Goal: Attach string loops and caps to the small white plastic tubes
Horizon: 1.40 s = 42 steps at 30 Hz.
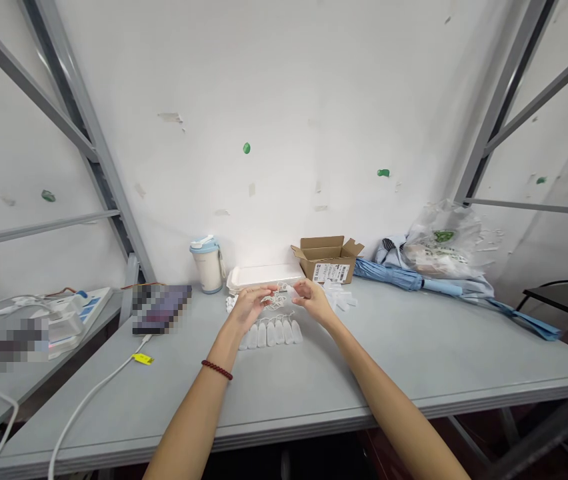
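Note:
Both of my hands meet above the middle of the desk. With closed fingers, my left hand (250,307) pinches a thin white string (280,287). My right hand (315,301) grips a small translucent white oval piece (291,294) between thumb and fingers, at the string's other end. Just below them, several similar oval pieces (271,333) lie side by side in a row, their strings pointing away from me. A tangle of white strings (275,304) shows behind my fingers. More clear plastic pieces (340,296) are scattered beyond my right hand.
Along the wall stand a white cup with a blue lid (207,265), a white foam box (267,275) and an open cardboard box (328,259). A folded blue umbrella (394,273) and a plastic bag (441,243) lie right. Leftward are a phone (163,309) and white cable (99,387).

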### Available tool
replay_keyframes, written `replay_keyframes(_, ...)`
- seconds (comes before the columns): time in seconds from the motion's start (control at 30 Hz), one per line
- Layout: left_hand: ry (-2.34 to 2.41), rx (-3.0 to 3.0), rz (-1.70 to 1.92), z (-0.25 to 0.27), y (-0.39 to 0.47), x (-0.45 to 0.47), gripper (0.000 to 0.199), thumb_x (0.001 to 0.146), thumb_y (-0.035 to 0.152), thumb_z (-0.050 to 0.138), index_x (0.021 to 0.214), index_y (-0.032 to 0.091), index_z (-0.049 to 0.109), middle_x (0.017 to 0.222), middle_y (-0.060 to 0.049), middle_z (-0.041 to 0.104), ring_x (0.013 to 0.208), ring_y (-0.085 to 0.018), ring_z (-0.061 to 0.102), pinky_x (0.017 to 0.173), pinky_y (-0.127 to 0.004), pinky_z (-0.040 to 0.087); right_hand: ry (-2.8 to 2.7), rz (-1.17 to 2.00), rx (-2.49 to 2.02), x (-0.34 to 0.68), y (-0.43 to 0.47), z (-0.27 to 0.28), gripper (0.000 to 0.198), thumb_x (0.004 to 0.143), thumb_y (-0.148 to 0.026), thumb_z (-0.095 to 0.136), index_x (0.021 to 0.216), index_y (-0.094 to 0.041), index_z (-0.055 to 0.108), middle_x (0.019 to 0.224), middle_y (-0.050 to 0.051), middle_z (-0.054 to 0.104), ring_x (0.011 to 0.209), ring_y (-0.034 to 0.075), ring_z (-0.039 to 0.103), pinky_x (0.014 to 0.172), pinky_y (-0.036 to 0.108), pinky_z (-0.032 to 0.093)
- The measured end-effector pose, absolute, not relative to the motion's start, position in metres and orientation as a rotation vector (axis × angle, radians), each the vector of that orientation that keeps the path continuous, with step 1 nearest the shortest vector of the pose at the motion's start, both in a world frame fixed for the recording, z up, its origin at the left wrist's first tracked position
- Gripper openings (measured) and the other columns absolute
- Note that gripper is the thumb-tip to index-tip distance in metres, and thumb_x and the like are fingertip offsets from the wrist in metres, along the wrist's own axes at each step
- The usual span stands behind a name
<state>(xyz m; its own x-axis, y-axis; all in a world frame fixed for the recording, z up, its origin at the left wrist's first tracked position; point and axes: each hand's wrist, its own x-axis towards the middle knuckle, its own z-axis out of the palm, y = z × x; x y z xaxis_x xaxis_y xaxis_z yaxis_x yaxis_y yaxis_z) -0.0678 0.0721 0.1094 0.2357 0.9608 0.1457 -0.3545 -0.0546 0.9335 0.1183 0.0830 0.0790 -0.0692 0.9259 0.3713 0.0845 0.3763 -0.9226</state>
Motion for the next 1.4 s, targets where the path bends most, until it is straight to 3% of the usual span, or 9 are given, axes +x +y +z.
replay_keyframes(0.53,0.838,1.228,1.162,0.110,0.068,-0.063,0.019,0.057,0.026,0.070,0.069,0.013,0.075,0.083,-0.012,0.070,0.072,-0.015,0.056,0.063,-0.025,0.040,-1.601,0.806,-0.994,0.111,0.067,0.090,0.045,0.066,-0.025,0.058,0.110,-0.021,0.052,0.086,0.002,0.061,0.068,0.015,0.060,0.063,0.028,0.047)
replay_keyframes(0.9,1.055,1.387,1.363,0.108,0.068,-0.052,0.027,0.062,0.033,0.069,0.082,0.016,0.071,0.088,-0.007,0.071,0.082,-0.018,0.060,0.071,-0.028,0.044,-1.601,0.767,-0.995,0.104,0.063,0.092,0.033,0.069,-0.024,0.059,0.101,-0.020,0.055,0.079,0.001,0.061,0.065,0.014,0.060,0.060,0.028,0.047)
replay_keyframes(1.07,1.097,1.581,1.394,0.102,0.069,-0.045,0.024,0.066,0.036,0.067,0.078,0.016,0.071,0.085,-0.007,0.072,0.083,-0.021,0.061,0.080,-0.033,0.045,-1.656,0.713,-1.003,0.100,0.065,0.086,0.032,0.070,-0.022,0.057,0.102,-0.020,0.056,0.082,0.002,0.062,0.065,0.014,0.060,0.064,0.029,0.048)
replay_keyframes(1.4,1.135,1.591,1.391,0.099,0.069,-0.047,0.030,0.070,0.042,0.066,0.082,0.016,0.074,0.088,-0.007,0.073,0.091,-0.023,0.062,0.084,-0.033,0.044,-1.727,0.408,-1.092,0.097,0.065,0.081,0.030,0.073,-0.016,0.057,0.103,-0.021,0.059,0.091,0.006,0.068,0.074,0.016,0.061,0.066,0.029,0.048)
